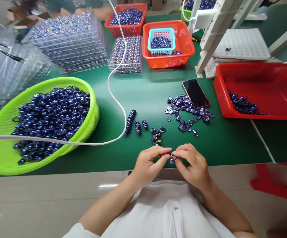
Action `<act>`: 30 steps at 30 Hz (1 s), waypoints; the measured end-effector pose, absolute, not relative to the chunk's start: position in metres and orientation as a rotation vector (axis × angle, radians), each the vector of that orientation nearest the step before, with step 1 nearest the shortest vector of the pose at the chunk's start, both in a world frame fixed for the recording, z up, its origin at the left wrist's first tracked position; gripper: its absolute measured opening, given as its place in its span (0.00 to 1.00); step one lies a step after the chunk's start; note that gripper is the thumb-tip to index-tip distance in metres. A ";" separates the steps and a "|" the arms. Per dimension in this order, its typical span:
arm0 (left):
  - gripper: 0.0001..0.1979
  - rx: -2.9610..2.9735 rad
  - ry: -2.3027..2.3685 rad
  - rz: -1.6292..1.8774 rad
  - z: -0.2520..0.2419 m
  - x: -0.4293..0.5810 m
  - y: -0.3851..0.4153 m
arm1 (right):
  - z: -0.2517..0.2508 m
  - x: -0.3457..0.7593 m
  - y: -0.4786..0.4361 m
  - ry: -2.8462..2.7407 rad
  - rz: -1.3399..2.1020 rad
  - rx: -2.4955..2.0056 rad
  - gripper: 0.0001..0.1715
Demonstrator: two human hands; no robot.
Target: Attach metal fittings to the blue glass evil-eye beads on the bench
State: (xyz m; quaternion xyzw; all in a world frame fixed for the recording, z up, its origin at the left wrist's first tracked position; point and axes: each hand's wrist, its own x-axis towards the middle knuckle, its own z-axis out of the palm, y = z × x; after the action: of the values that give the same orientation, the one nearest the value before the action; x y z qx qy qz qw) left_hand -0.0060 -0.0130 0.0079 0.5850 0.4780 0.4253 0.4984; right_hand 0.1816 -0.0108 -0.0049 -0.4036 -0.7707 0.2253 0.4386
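Close to the table's front edge, my left hand [148,165] and my right hand [194,165] pinch a small shiny dark-blue ring part [172,160] from both sides. Its round, glossy end hangs below the fingertips; finer detail is too small to tell. Just beyond my left fingers lies a little cluster of ring parts [156,136], some showing gold. Further left are a long row of stacked rings [130,121] and two shorter rows [140,126]. Loose dark-blue caps [183,105] lie scattered beyond my right hand, beside a phone [196,93].
A green basket [93,115] heaped with dark-blue rings stands left, crossed by a white cable [113,96]. Clear trays [84,49] of parts are stacked behind it. Red baskets [183,61] stand at the back, a red bin [262,114] at right. Another person's arm [102,14] shows behind.
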 end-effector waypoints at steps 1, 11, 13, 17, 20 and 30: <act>0.09 1.469 1.145 1.041 0.008 -0.007 -0.012 | -0.004 0.181 -0.010 -1.922 0.551 -1.006 0.16; 0.13 1.660 1.079 1.055 0.011 -0.009 -0.011 | -0.004 0.181 -0.009 -1.999 0.486 -1.010 0.16; 0.13 1.669 1.097 1.051 0.011 -0.009 -0.011 | -0.005 0.181 -0.009 -2.015 0.462 -1.018 0.16; 0.14 1.712 1.117 1.059 0.009 -0.009 -0.012 | -0.005 0.182 -0.009 -2.069 0.400 -1.040 0.15; 0.14 1.732 1.114 1.060 0.007 -0.009 -0.011 | -0.003 0.183 -0.009 -2.130 0.335 -1.048 0.14; 0.07 1.512 1.292 1.011 0.006 0.001 -0.012 | -0.002 0.177 -0.010 -2.117 0.372 -1.029 0.14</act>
State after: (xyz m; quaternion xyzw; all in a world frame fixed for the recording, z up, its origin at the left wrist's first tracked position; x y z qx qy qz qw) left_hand 0.0010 -0.0122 0.0056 0.6085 0.5202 0.4069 0.4399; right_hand 0.1767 -0.0099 -0.0021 -0.4013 -0.8252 0.1451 0.3702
